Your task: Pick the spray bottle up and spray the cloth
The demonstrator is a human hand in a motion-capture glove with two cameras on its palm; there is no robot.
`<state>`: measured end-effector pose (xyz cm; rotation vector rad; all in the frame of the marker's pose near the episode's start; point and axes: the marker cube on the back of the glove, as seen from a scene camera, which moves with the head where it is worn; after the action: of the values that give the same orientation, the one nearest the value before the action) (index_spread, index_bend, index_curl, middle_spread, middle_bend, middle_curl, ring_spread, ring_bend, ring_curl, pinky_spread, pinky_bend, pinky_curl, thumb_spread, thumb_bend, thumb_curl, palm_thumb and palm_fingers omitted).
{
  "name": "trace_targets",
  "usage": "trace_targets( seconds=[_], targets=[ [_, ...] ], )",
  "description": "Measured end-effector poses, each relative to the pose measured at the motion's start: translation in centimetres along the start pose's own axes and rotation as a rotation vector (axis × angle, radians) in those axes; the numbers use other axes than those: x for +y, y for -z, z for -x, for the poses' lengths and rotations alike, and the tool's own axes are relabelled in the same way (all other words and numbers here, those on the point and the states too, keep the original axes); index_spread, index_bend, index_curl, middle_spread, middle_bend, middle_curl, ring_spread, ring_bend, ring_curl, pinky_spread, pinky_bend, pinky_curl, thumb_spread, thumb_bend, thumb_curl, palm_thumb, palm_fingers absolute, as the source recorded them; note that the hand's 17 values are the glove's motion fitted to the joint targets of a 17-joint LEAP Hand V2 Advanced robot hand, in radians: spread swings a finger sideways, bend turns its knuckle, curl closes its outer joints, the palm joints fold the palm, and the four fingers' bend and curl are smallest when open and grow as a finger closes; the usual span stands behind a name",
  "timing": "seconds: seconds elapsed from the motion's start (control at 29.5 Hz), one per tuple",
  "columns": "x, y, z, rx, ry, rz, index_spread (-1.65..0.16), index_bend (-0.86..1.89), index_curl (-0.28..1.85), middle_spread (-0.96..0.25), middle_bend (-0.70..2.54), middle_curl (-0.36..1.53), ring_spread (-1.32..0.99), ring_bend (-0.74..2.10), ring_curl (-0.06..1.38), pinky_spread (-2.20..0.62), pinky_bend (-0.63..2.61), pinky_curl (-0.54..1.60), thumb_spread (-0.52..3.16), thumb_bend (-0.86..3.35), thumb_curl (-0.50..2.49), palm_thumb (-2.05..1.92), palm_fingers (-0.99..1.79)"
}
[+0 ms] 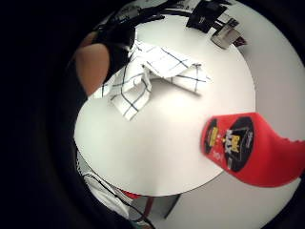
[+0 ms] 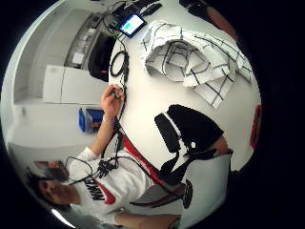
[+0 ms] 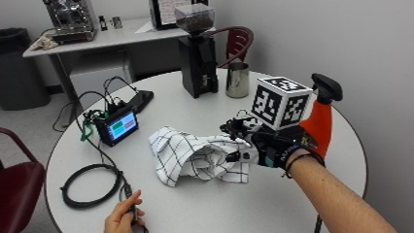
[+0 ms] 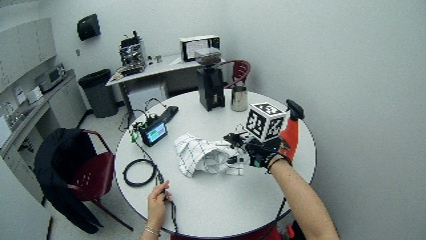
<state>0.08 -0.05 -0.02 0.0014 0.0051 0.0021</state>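
A white cloth with dark check lines lies crumpled in the middle of the round white table. My gloved right hand hovers at the cloth's right edge, fingers relaxed and holding nothing. Just behind and to the right of the hand, a red spray bottle with a black trigger head stands upright, apart from the hand. The little finger side palm view shows the bottle's red body and black label beside the cloth. The thumb side palm view shows the gloved fingers below the cloth.
A black coffee grinder and a metal cup stand at the table's far side. A small screen device and a coiled black cable lie on the left. The bare left hand rests near the front edge.
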Motion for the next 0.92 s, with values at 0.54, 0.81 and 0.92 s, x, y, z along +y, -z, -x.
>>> trace_targets(
  seconds=[0.54,0.81,0.92],
  targets=[
    [-0.2,1.3,1.4,0.043,0.029,-0.010,-0.37,0.14,0.18,-0.04,0.20,0.20,0.01,0.42,0.22,0.19,0.45,0.25,0.99,0.25,0.15,0.52,0.55],
    [0.3,0.5,1.5,0.050,0.041,0.012,-0.38,0.14,0.21,-0.04,0.20,0.24,0.01,0.41,0.25,0.20,0.44,0.27,1.09,0.20,0.18,0.55,0.55],
    [0.8,0.8,1.9,0.036,0.070,-0.011,-0.39,0.14,0.22,-0.04,0.19,0.25,0.01,0.41,0.25,0.21,0.43,0.28,1.11,0.18,0.19,0.55,0.55]
  ],
)
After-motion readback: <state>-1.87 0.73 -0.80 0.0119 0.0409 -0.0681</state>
